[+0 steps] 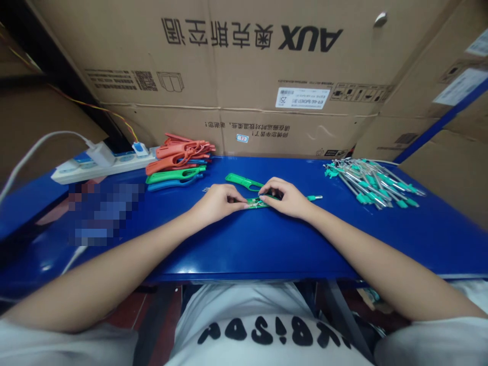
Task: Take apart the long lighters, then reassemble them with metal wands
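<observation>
My left hand [222, 201] pinches the left part of an open green lighter casing half [262, 204], low over the blue table. My right hand [286, 197] has its fingers closed at the same casing, farther right, and covers part of it. Small metal and wire-like parts show in the casing between my fingertips; they are too small to make out. From under my right hand, a green nozzle with a metal tip [314, 197] sticks out to the right. Just behind the hands lies another green casing half [244, 181], its right end partly hidden by my right hand.
A pile of orange, green and blue lighter casings [177, 158] lies back left, beside a white power strip [110, 165]. Several metal rods with teal parts [371, 183] are heaped at right. A large cardboard box [229, 66] stands behind the blue table [244, 249].
</observation>
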Available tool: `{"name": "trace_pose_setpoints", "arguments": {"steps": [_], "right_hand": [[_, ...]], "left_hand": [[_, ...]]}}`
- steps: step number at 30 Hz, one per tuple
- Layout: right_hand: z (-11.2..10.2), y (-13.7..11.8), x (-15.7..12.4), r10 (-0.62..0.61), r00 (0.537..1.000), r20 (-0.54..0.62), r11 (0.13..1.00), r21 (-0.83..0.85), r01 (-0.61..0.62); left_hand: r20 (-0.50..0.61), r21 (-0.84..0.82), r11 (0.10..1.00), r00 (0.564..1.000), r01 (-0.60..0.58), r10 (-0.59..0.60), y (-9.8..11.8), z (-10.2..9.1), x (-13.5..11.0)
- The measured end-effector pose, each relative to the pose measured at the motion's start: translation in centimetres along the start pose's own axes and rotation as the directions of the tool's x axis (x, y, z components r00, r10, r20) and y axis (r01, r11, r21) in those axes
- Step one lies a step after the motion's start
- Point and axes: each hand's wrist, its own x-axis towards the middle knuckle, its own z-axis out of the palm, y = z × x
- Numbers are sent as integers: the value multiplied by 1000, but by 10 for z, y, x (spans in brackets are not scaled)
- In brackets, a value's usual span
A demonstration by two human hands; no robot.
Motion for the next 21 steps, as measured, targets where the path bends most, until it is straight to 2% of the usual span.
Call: {"name": "trace_pose_setpoints", "arguments": {"steps": [10,17,21], "right_hand": [[5,1,0,-8,1000,11,999,-47,9],[8,1,1,32,999,-36,998,-56,-34],[9,1,2,15,1000,-23,998,-62,-17]], "left_hand": [[38,107,991,996,-81,78,6,-3,-5],[43,73,995,997,-62,59,4,-2,-4],[27,46,998,999,-32,31,0,-1,-2]]}}
